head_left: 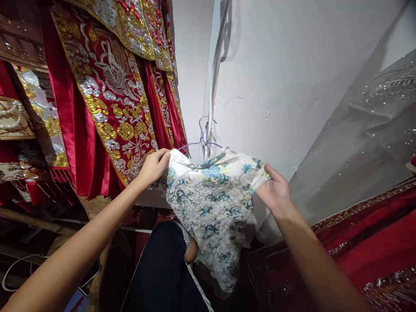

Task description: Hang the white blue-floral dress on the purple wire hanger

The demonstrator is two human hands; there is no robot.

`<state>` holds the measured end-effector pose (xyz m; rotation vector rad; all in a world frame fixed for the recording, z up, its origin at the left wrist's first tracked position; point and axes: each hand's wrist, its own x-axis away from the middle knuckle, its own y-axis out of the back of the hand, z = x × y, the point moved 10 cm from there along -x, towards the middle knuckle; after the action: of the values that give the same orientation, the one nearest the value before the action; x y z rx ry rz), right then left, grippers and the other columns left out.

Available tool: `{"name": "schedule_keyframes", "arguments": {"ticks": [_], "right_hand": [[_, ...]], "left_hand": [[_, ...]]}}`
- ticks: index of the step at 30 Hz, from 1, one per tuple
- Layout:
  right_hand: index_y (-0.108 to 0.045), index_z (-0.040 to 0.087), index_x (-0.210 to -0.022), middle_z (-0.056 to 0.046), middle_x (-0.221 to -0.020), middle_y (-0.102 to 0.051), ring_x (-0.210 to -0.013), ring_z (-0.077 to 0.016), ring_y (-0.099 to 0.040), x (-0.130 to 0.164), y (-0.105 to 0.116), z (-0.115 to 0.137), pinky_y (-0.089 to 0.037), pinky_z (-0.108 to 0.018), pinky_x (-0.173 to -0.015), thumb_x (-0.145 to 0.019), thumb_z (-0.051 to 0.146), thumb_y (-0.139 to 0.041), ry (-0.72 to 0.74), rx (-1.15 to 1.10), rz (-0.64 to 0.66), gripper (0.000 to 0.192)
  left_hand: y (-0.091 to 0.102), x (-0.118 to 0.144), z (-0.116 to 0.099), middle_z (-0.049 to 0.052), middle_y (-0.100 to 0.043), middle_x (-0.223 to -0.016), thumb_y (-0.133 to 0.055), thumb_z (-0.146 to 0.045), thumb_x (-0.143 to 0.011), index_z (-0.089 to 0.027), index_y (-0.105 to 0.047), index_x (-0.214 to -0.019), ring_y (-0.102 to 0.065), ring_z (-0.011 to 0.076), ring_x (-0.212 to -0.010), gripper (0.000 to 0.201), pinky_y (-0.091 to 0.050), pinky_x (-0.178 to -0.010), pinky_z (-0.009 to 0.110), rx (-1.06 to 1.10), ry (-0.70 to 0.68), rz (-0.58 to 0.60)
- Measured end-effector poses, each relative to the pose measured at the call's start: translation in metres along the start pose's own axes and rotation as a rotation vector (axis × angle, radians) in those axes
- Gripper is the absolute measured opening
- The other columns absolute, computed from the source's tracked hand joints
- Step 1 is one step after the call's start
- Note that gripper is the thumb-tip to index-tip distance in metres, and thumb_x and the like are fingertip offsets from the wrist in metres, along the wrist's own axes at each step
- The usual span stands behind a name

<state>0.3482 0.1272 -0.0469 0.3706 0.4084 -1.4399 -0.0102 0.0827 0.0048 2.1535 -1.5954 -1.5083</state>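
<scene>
A white short-sleeved top [211,203] with blue and green floral print hangs on a purple wire hanger [202,138] in front of me. My left hand [155,165] pinches the top at its left shoulder and sleeve. At the opposite side my right hand [275,187] grips the edge of the other sleeve, with the thumb on top. Between both hands the fabric is spread wide, and its lower end narrows downward. The hanger's hook rises beside a thin white vertical strip [209,86] at the wall.
Red garments [110,86] with gold and silver embroidery hang at the left. A translucent sheer fabric [367,130] with sparkles is on the right, above red cloth [380,242]. My leg in dark trousers [162,268] is below. A white wall [276,78] stands behind.
</scene>
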Motion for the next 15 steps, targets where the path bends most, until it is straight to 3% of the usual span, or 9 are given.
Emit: {"name": "schedule_keyframes", "arguments": {"ticks": [4, 6, 9, 11, 13, 15], "right_hand": [[-0.062, 0.022, -0.131, -0.011, -0.108, -0.072, -0.118, -0.0297, -0.062, -0.004, -0.025, 0.060, -0.051, -0.049, -0.092, -0.095, 0.066, -0.025, 0.039, 0.033, 0.021, 0.067], [-0.067, 0.020, -0.124, -0.012, -0.103, -0.072, -0.118, -0.0297, -0.061, 0.011, -0.052, 0.072, -0.051, -0.047, -0.090, -0.095, 0.070, -0.021, 0.051, 0.072, 0.119, 0.073], [-0.069, 0.021, -0.119, -0.013, -0.108, -0.071, -0.117, -0.0300, -0.061, 0.051, -0.102, 0.051, -0.052, -0.046, -0.092, -0.095, 0.066, -0.033, 0.026, 0.162, 0.440, 0.063], [-0.061, 0.026, -0.132, -0.011, -0.128, -0.064, -0.124, -0.0298, -0.056, 0.070, -0.123, 0.024, -0.047, -0.048, -0.101, -0.092, 0.055, -0.051, 0.054, 0.332, 0.557, 0.051], [-0.039, 0.029, -0.150, -0.010, -0.151, -0.044, -0.138, -0.0314, -0.041, 0.074, -0.131, 0.002, -0.035, -0.052, -0.113, -0.082, 0.044, -0.067, 0.149, 0.551, 0.514, 0.074], [-0.021, 0.027, -0.157, -0.012, -0.161, -0.025, -0.148, -0.0347, -0.023, 0.072, -0.140, -0.010, -0.020, -0.056, -0.120, -0.074, 0.039, -0.072, 0.276, 0.718, 0.443, 0.098]], "left_hand": [[-0.003, -0.012, 0.004, 0.002, -0.065, -0.080, -0.048, -0.050, -0.093, -0.018, -0.063, -0.090, -0.057, 0.0176, -0.074, 0.036, -0.039, -0.066, 0.027, 0.008, 0.070, -0.051], [-0.004, -0.011, 0.006, 0.000, -0.061, -0.074, -0.051, -0.049, -0.092, -0.017, -0.060, -0.083, -0.054, 0.0157, -0.070, 0.034, -0.038, -0.064, 0.026, 0.056, 0.079, -0.081], [-0.018, -0.002, 0.000, 0.001, -0.060, -0.074, -0.048, -0.047, -0.095, -0.017, -0.058, -0.077, -0.054, 0.0153, -0.071, 0.037, -0.042, -0.069, 0.027, 0.248, 0.038, -0.011], [-0.033, 0.010, -0.016, 0.004, -0.063, -0.081, -0.046, -0.049, -0.096, -0.016, -0.061, -0.081, -0.058, 0.0170, -0.079, 0.039, -0.045, -0.076, 0.029, 0.393, -0.002, 0.092], [-0.045, 0.024, -0.043, 0.007, -0.067, -0.091, -0.047, -0.050, -0.096, -0.015, -0.064, -0.086, -0.062, 0.0195, -0.090, 0.040, -0.047, -0.086, 0.032, 0.515, -0.045, 0.186], [-0.059, 0.038, -0.080, 0.009, -0.068, -0.098, -0.048, -0.050, -0.096, -0.016, -0.066, -0.090, -0.063, 0.0217, -0.097, 0.039, -0.047, -0.093, 0.035, 0.639, -0.084, 0.305]]}}
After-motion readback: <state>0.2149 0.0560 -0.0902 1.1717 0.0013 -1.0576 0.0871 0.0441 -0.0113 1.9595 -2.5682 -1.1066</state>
